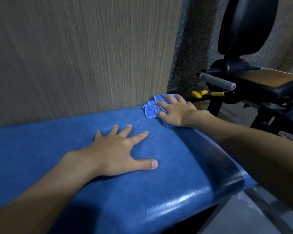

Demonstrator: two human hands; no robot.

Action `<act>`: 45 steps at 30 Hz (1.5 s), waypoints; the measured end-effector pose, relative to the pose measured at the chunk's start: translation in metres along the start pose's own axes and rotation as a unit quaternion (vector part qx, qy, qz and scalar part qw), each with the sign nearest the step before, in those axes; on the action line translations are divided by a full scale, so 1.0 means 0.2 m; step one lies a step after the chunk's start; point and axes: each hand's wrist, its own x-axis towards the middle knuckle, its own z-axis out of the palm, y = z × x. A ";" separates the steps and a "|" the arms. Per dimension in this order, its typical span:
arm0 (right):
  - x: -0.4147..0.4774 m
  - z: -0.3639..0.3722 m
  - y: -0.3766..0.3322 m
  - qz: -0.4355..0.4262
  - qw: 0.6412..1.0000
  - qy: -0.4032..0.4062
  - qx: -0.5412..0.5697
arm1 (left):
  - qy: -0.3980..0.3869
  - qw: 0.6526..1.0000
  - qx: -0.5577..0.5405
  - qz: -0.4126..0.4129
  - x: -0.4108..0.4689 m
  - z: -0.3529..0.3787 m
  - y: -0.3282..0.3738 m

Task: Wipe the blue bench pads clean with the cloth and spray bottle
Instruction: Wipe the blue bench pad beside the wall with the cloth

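Wiping the far corner of the blue bench pad point(159, 183) with the cloth point(150, 107).

The right hand point(178, 112) lies spread and flat on the crumpled blue cloth, pressing it onto the pad's far right corner, just beside the wood-grain wall panel point(83, 56). The left hand point(115, 149) rests open, palm down, on the middle of the pad and holds nothing. The wiping step looks under way, and next the cloth probably needs drawing back across the unwiped surface. The spray bottle is not in view. No brand, label or writing can be read, not even on the black exercise machine point(243, 81) to the right.
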 end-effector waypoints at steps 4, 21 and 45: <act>-0.25 0.01 0.01 -0.021 1.000 0.009 -0.013 | 0.002 1.000 -0.005 -0.003 0.00 0.00 0.01; -1.00 -0.03 0.04 -0.039 0.997 0.021 -0.068 | 0.043 0.999 -0.025 -0.015 -0.06 -0.07 -0.09; -0.23 0.01 -0.12 -0.027 1.000 0.008 0.008 | 0.021 0.999 -0.039 -0.008 -0.03 0.01 -0.13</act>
